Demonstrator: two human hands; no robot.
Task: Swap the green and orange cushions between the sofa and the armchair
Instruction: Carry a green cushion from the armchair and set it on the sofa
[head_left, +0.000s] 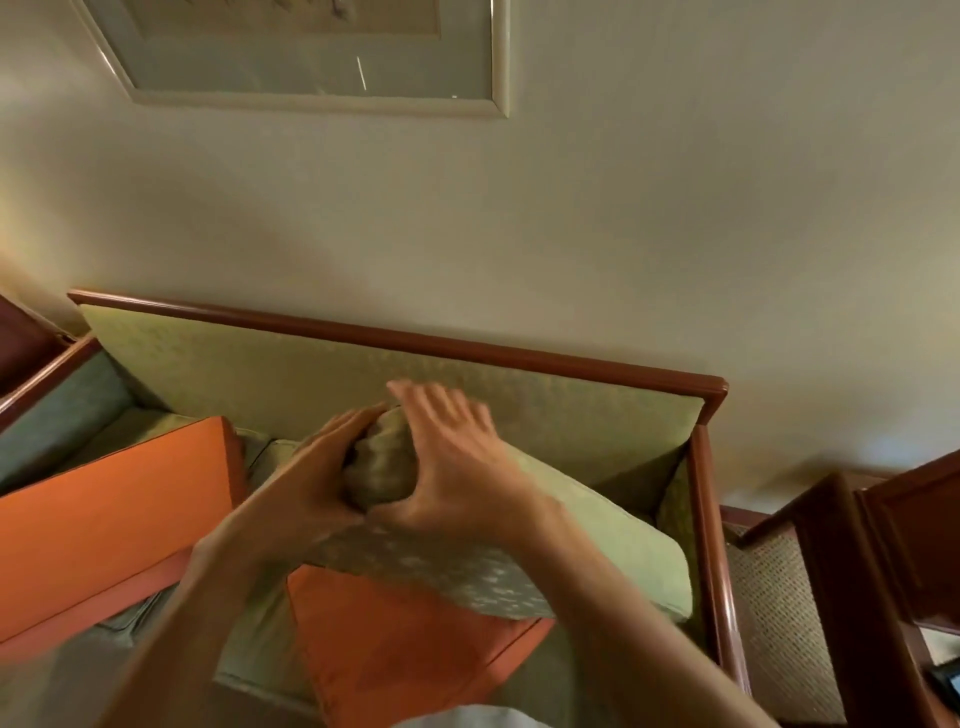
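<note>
While your left hand (311, 478) grips a bunched corner of the green cushion (597, 545), your right hand (457, 467) presses it, fingers (449, 410) spread. It lies across an orange cushion (405, 639) on the sofa (467, 349), stretching right of both hands.

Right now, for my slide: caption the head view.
Left hand grips, right hand presses a green cushion over an orange cushion on the sofa.

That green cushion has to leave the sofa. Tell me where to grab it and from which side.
Probably its raised upper corner, from the front and above. The green cushion lies tilted over an orange cushion, so that corner stands free, and it bunches softly where the left hand wraps it beside the right hand.
</note>
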